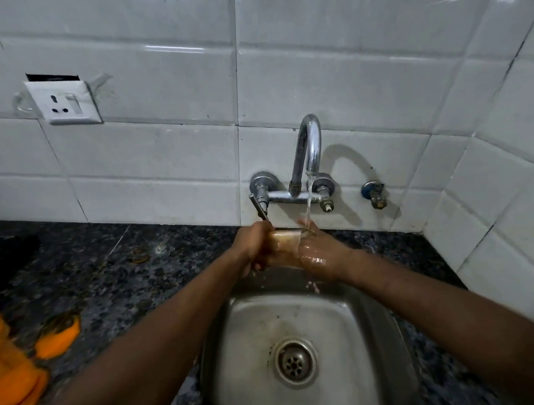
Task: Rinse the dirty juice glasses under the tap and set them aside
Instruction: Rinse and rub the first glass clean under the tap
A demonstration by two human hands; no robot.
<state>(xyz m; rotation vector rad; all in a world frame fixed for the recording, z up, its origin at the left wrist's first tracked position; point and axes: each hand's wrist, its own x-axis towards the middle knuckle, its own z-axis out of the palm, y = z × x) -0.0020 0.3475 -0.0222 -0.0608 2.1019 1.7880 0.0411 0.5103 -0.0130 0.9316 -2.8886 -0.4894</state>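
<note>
A clear juice glass (286, 242) with orange residue lies on its side above the back of the steel sink (357, 338). My left hand (251, 246) grips its left end with curled fingers. My right hand (321, 250), wet and shiny, holds its right end, where the stream from the chrome tap (309, 148) lands. Water drips off my right hand into the basin. Much of the glass is hidden by my fingers.
Two glasses with orange juice, one (58, 337) and a larger one (9, 372), stand blurred on the dark granite counter (122, 275) at the left. A tap lever (258, 207) hangs just above my left hand. White tiled walls close in behind and at the right.
</note>
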